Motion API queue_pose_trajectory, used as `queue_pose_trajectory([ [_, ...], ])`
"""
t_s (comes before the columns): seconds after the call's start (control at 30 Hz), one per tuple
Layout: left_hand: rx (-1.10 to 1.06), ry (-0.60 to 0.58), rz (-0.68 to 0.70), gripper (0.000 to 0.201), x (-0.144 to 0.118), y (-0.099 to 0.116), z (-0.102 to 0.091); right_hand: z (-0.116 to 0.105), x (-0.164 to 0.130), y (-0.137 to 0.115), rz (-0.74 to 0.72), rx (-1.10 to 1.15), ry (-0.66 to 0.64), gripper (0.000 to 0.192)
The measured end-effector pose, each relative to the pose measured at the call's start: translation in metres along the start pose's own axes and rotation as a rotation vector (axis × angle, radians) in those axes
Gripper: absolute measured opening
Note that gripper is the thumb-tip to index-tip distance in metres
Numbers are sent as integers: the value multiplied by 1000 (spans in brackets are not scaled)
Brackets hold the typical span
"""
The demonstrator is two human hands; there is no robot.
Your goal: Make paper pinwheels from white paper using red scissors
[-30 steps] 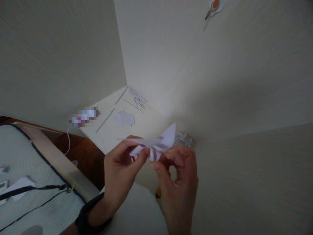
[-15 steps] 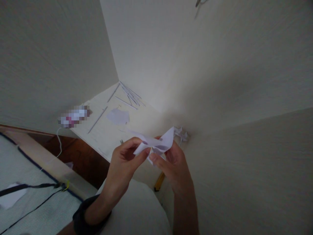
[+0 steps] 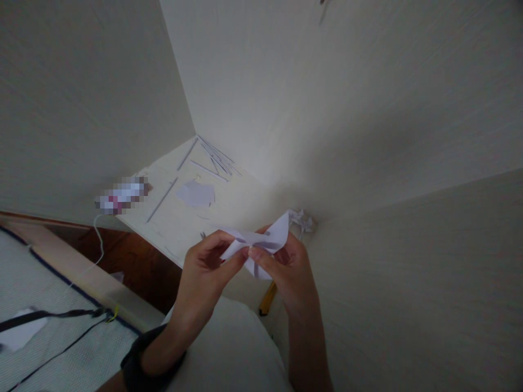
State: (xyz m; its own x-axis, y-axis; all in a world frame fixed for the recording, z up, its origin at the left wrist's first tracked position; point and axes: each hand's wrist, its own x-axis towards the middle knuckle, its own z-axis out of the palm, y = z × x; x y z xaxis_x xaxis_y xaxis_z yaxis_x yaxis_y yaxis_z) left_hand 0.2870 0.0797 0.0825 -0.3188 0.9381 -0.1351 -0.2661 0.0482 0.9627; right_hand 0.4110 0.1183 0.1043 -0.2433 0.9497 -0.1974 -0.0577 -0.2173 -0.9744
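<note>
Two hands pinch one folded paper above my lap.
I see the worktop [image 3: 229, 204] behind; left hand [image 3: 204, 272] and right hand [image 3: 292, 269] each keep a narrow grip on the folded paper [image 3: 261, 242], fingertips nearly touching.

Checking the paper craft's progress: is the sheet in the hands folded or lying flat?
Folded. The paper shows creases and layered flaps, pinched between the left hand and right hand above the table.
</note>
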Motion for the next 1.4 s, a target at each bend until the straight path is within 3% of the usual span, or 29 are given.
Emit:
queue_pose_trajectory([
  [0.33, 11, -51, 19, 6, 6, -1, 0, -4, 5, 12, 1, -8, 18, 20],
  [0.57, -28, -64, -3, 12, 9, -1, 0, -7, 7, 10, 19, -47, -65, 25],
  [0.7, -11, -107, -25, 15, 11, 1, 2, -9, 8, 13, 15, -136, -10, 19],
  [0.9, 11, -197, -53, 27, 18, -10, -5, -16, 19, 25, 43, -39, 81, 20],
  [1.03, 29, -246, -131, 41, 33, -28, -23, -28, 26, 34, 72, 16, 164, 21],
  [1.17, 260, -188, -192, 39, 70, -56, -49, -40, 30, 42, 81, 64, 215, 19],
  [1.3, 559, 21, -225, 32, 124, -90, -90, -49, 35, 53, 106, 126, 246, 19],
  [1.4, 867, 215, -243, 35, 160, -104, -127, -56, 37, 61, 141, 150, 278, 21],
])
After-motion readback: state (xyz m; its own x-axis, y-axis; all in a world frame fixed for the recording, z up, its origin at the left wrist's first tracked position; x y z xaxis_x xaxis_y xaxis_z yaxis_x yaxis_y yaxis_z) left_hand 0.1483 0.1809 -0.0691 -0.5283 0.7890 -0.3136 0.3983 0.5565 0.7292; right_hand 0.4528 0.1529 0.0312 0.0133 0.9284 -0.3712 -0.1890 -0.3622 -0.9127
